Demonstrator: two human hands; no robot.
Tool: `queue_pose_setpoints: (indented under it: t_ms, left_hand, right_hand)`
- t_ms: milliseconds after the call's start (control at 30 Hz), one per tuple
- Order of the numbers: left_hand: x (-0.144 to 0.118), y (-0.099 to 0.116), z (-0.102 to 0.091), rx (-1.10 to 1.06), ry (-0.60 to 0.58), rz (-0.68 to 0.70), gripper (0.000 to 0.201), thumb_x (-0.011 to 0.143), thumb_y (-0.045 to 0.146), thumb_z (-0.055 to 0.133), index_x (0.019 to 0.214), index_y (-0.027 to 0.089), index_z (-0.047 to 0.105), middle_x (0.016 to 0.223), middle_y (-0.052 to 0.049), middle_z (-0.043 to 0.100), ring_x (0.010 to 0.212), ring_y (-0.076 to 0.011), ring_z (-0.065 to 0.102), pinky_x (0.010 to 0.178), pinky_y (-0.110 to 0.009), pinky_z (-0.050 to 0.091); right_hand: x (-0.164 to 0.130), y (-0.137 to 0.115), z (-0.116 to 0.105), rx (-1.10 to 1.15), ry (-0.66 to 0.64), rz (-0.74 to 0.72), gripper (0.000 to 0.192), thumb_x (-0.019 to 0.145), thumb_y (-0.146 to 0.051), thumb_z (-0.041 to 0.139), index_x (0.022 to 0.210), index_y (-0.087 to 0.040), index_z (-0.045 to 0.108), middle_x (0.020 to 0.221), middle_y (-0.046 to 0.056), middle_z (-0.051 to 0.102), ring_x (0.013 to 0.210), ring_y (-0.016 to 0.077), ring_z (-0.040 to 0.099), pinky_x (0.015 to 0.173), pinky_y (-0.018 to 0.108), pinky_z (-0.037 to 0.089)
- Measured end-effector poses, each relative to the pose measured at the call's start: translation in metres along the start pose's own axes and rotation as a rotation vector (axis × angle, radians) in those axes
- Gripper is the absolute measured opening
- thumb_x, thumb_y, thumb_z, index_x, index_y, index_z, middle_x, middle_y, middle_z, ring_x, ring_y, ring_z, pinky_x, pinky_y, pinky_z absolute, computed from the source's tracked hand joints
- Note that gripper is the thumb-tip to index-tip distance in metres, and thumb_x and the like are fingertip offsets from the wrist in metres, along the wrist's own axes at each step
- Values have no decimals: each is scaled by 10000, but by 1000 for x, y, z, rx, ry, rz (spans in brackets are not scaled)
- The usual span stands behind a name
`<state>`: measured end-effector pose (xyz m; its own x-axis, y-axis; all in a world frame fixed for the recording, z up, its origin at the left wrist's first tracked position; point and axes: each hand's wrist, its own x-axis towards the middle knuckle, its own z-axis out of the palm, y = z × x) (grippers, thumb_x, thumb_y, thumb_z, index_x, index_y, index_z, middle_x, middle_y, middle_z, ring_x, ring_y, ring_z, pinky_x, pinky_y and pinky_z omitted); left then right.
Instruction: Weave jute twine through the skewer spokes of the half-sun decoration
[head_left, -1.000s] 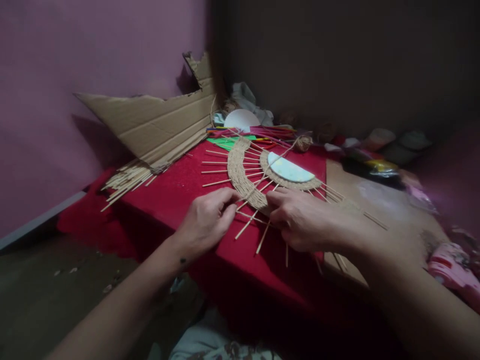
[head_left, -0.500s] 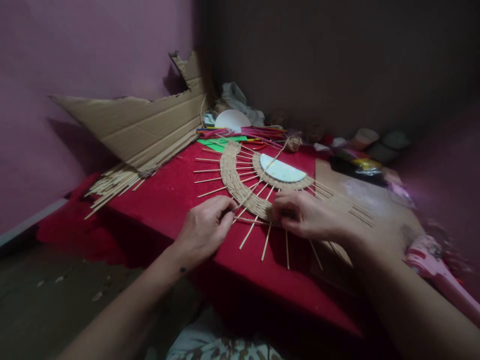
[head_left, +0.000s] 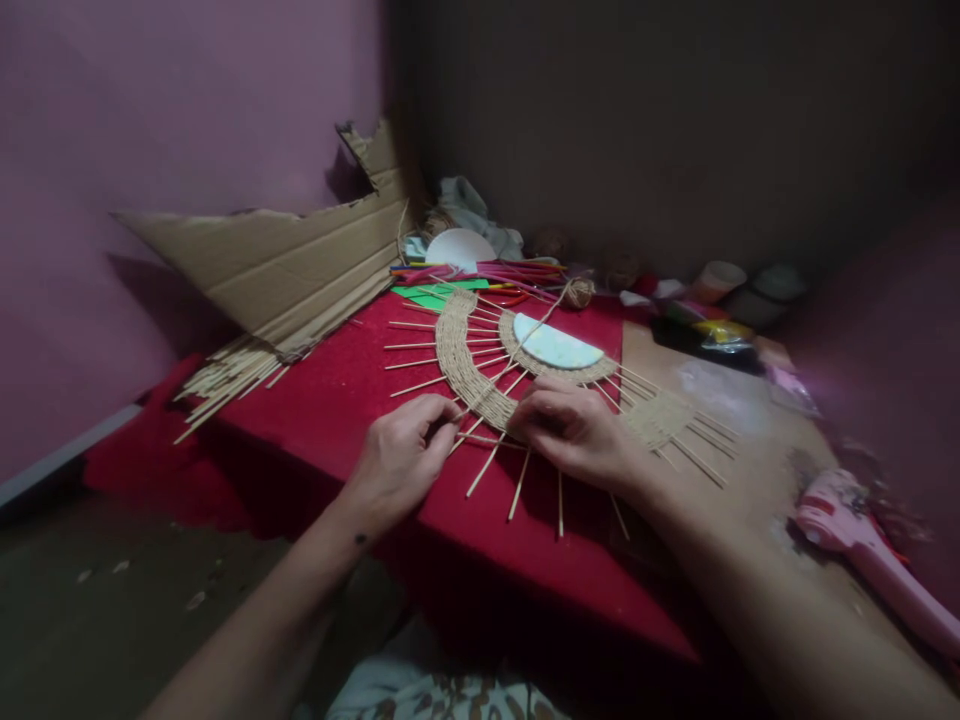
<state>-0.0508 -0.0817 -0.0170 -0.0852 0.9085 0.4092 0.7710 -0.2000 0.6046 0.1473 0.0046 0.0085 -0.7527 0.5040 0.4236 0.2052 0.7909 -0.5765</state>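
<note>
Where behind right hand, weave — hidden.

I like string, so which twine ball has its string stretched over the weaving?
The ball nearest the pale blue half-disc; its strand crosses that, while other balls sit farther back.

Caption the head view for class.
Left hand and right hand at a half-round twine weaving, sticks fanned over red cloth.

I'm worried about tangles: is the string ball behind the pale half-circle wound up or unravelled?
Mostly wound up: the string ball looks round, with one strand trailing across the pale half-circle.
</note>
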Motion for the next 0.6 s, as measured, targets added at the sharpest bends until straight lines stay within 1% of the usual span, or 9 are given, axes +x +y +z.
queue_pose_setpoints:
  t_ms: [133,200,267,333,467,533,600]
  left_hand:
    - [0,-1,-1,9,-34,-25,140,836,198,488,820,177,625,793,-18,686,736,-145,617,682,-250,456]
    - [-1,-2,0,9,-56,-35,132,837,200,486,821,181,616,794,-13,675,743,-144,611,681,-250,449]
    - [-1,-4,1,4,-51,-44,120,831,196,489,823,182,607,792,-8,664,745,-143,606,669,-246,442]
    - [-2,-6,2,-9,-35,-56,108,819,183,494,833,181,601,789,-5,653,735,-141,598,653,-243,433]
    - [-3,-7,2,-106,-43,-110,86,807,177,515,853,178,588,771,4,627,694,-129,571,637,-244,427]
    - [-4,-6,-1,-204,-89,-122,62,818,192,522,848,181,575,760,11,614,690,-123,563,634,-240,430]
    - [-7,-4,-6,-298,-186,-101,50,834,199,517,844,186,564,743,20,601,678,-115,551,631,-236,431]
  right_hand:
    - [-1,4,11,47,-54,-47,157,843,-74,520,868,-156,652,828,40,622,790,124,574,712,264,476]
    - [-2,10,16,-2,-88,-78,164,877,-91,506,898,-159,654,866,48,619,824,130,572,739,273,479]
    - [-3,12,19,-131,-125,-110,172,909,-122,488,902,-161,655,885,53,605,825,136,557,728,273,471]
    - [-3,9,18,-312,-188,-142,183,932,-149,466,910,-163,647,909,57,590,828,144,540,703,268,459]
    - [2,-10,10,-636,-402,-224,188,951,-173,433,919,-157,617,958,69,569,829,162,519,643,269,438]
    - [6,-18,9,-722,-451,-252,189,955,-187,425,917,-155,608,936,73,560,772,159,506,594,272,418]
    - [8,-22,9,-765,-464,-257,173,950,-184,433,924,-155,602,924,76,554,731,157,493,564,278,399]
